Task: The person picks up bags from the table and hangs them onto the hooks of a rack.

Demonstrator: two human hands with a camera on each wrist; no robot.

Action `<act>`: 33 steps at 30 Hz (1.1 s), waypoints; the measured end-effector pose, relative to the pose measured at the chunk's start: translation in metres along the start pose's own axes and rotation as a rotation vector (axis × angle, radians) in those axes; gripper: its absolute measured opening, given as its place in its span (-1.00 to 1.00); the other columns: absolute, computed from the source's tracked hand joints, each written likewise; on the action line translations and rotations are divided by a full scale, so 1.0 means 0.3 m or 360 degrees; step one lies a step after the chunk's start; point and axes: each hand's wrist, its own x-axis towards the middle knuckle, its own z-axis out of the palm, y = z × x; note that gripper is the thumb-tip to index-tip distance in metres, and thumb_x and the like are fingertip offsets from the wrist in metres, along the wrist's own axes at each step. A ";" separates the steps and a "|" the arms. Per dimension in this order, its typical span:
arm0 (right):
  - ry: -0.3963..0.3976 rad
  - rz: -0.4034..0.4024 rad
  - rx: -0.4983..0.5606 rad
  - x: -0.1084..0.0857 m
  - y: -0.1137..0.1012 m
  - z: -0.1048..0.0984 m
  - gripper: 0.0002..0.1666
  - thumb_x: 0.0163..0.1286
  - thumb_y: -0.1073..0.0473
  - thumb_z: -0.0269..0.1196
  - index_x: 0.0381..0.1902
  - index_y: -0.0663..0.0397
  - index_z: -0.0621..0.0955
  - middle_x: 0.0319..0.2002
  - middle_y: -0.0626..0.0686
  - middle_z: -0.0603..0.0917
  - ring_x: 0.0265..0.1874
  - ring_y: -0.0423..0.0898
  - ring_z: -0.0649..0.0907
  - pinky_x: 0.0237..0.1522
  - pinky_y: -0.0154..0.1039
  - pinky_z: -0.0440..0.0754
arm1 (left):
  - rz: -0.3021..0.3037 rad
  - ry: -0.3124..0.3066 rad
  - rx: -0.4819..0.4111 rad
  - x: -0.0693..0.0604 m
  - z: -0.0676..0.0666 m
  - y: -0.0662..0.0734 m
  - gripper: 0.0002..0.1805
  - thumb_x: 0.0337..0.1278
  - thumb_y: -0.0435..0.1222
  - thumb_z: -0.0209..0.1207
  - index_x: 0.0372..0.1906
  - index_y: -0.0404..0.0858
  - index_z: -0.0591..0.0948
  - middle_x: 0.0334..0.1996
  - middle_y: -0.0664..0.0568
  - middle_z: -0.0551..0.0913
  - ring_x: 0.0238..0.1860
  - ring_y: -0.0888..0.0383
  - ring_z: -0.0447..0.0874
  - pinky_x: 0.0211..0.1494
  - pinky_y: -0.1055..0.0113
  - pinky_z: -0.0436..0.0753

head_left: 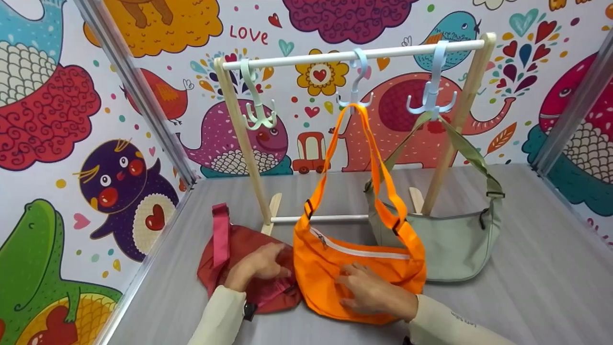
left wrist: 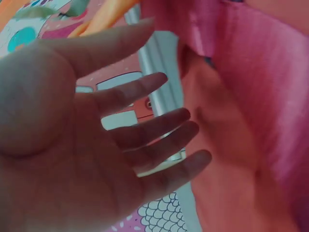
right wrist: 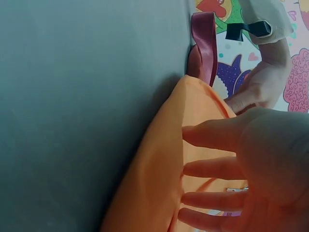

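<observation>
An orange shoulder bag (head_left: 316, 280) with a white zipper hangs by its strap from the middle blue hook hanger (head_left: 355, 93), its base low over the surface. On its front, my right hand (head_left: 373, 291) rests with fingers spread; in the right wrist view the fingertips touch the orange fabric. To the left lies a red bag (head_left: 242, 237) with a pink strap (head_left: 221, 235). Over that red bag is my left hand (head_left: 261, 263), and the left wrist view shows its fingers extended with nothing between them. Whether it touches the fabric I cannot tell.
A wooden rack (head_left: 242, 143) with a white top bar (head_left: 306, 59) stands behind the bags. A sage green bag (head_left: 455, 249) hangs from the right blue hanger (head_left: 432, 93). On the left, a pale green hanger (head_left: 257, 105) carries nothing. Patterned walls enclose the grey surface (head_left: 541, 268).
</observation>
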 end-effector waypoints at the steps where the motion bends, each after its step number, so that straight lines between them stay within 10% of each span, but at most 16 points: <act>1: -0.0030 0.0018 0.0002 -0.001 0.001 0.002 -0.50 0.29 -0.07 0.37 0.15 -0.06 0.63 0.08 0.01 0.53 -0.03 -0.02 0.46 0.09 -0.01 0.47 | -0.0006 -0.0011 0.0025 0.002 0.007 0.000 -0.37 -0.01 -0.26 0.44 0.21 -0.34 0.52 0.08 -0.22 0.58 0.08 -0.15 0.51 0.29 -0.11 0.43; 19: -0.0188 0.0048 -0.0057 -0.008 -0.013 0.014 -0.44 0.42 -0.09 0.24 0.35 -0.25 0.50 0.28 -0.03 0.44 0.12 -0.05 0.43 0.22 -0.03 0.47 | -0.0441 -0.0320 0.0318 0.006 0.077 0.055 0.25 -0.28 -0.03 0.58 0.55 -0.20 0.11 0.51 -0.33 0.06 0.48 -0.24 0.07 0.42 -0.18 0.25; 33: -0.0183 -0.0012 -0.0037 -0.010 0.009 -0.008 -0.41 0.37 -0.02 0.29 0.35 -0.21 0.51 0.25 0.04 0.49 0.03 -0.07 0.48 0.09 -0.13 0.57 | -0.0490 -0.0596 0.0550 0.005 0.107 0.097 0.41 -0.27 0.33 0.41 0.57 -0.29 -0.06 0.54 -0.37 -0.12 0.53 -0.33 -0.13 0.45 -0.20 0.17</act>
